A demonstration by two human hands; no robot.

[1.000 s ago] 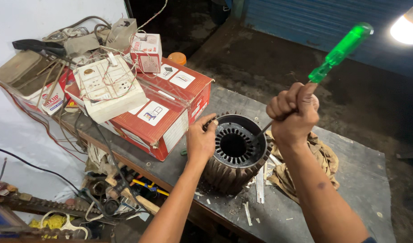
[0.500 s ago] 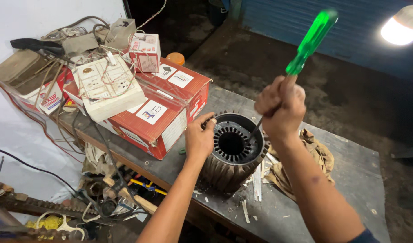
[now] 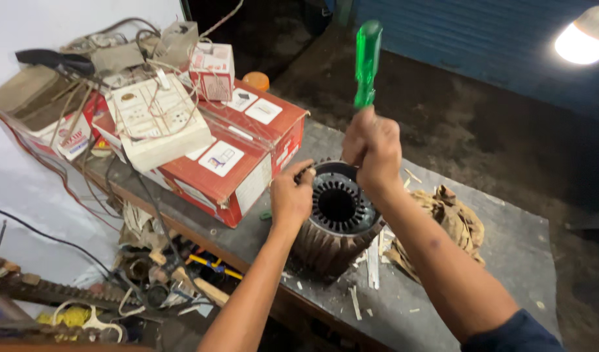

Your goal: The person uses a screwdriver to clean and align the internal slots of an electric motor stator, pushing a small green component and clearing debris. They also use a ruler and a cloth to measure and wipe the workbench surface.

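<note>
At the middle of the counter [image 3: 508, 228], the right hand [image 3: 372, 151] is fisted around a green-handled screwdriver [image 3: 366, 62], handle pointing up, shaft running down toward the bore of a motor stator [image 3: 338, 218]. The left hand [image 3: 291, 195] grips the stator's near rim. It is a dark, ribbed cylinder with slotted teeth ringing its hollow core. Crumpled brown paper [image 3: 452, 225] lies just right of it; a red cardboard box [image 3: 237, 153] sits to the left. A lamp [image 3: 583, 42] glows over the dark floor.

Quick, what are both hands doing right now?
Left hand: fingers gripping the rim of the motor stator.
Right hand: closed around the green-handled screwdriver.
</note>
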